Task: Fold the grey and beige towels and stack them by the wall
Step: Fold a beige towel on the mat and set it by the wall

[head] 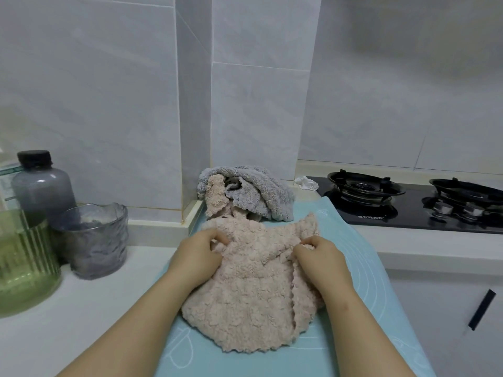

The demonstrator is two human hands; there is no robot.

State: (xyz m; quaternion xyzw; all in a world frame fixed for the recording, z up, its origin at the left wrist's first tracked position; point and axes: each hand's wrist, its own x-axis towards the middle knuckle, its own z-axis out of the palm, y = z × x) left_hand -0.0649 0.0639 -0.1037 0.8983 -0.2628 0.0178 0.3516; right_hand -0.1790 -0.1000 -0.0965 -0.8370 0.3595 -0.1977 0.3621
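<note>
Beige fleecy towel point(250, 303) with a scalloped hem lies rumpled and partly doubled over on a pale blue silicone mat point(367, 281), near the front edge of the white worktop point(81, 308). Both hands are on its far part. The left hand point(198, 257) has its fingers curled into a fold at the towel's upper left. The right hand point(318, 259) pinches a bunch of the pile at the upper right. A flap along the towel's right side is folded inward, its wavy edge showing.

To the left on the worktop stands a green ribbed glass jar point(24, 265). Just beside it is a grey textured glass tumbler point(95, 240), and behind both a dark translucent plastic bottle with a black cap point(40, 186).

Beyond the hands, at the foot of the tiled wall point(109, 91), a grey fleecy towel point(261, 189) sits in an unfolded heap tangled with a second beige towel point(216, 197). The heap rests on the mat's far end, close to the near towel's far edge.

To the right, a black glass gas hob point(408, 202) is set into the worktop, with a small crumpled white cloth point(306, 183) at its back left corner.
</note>
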